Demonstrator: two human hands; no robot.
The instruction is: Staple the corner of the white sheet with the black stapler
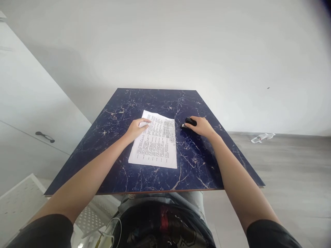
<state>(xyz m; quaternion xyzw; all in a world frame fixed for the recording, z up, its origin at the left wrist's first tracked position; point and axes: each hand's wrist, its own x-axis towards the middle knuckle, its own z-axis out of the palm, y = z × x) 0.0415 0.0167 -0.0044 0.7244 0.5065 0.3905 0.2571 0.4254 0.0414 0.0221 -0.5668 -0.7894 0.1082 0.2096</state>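
Note:
A printed sheet of paper (157, 144) lies on the dark blue marbled table, its far edge slightly wavy. It cannot be told whether there is more than one sheet. My left hand (136, 129) rests over the paper's left edge, index finger and thumb apart on the print; the other fingers are mostly hidden. Just right of the paper, my right hand (202, 126) is closed around a small black stapler (190, 121). The stapler's front end points left toward the paper, with a gap between them.
The table (152, 181) has its far edge by a pale wall. A white cabinet with a dark handle (44, 136) stands left. Clear plastic (262, 137) lies on the floor at right. Below left are a perforated white surface (90, 220) and a white cable (120, 229).

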